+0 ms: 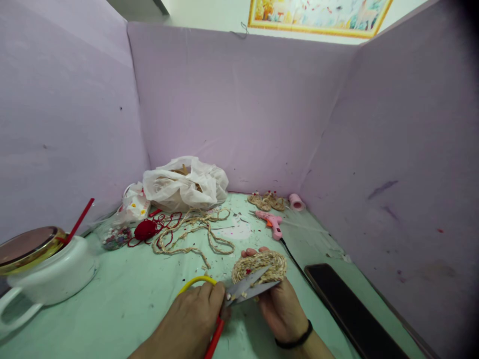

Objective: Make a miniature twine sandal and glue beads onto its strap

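Observation:
My left hand (196, 316) is wrapped around a pair of scissors (249, 286) with one yellow and one red handle. The scissor blades are spread apart and lie over the near face of a coiled straw-braid oval (275, 264), which has a small red spot on it. My right hand (282, 309), with a black band at the wrist, grips this braided oval from below and behind, its fingertips showing over the far edge. Small pale bits sit near the scissors' pivot.
Loose straw braid (190, 224), red yarn (145, 230) and a white plastic bag (187, 184) lie behind my hands. Farther right are a pink glue gun (271, 222), its cord, small braided sandals (265, 201) and a dark phone-like slab (348, 304). A white mug (56, 274) stands left.

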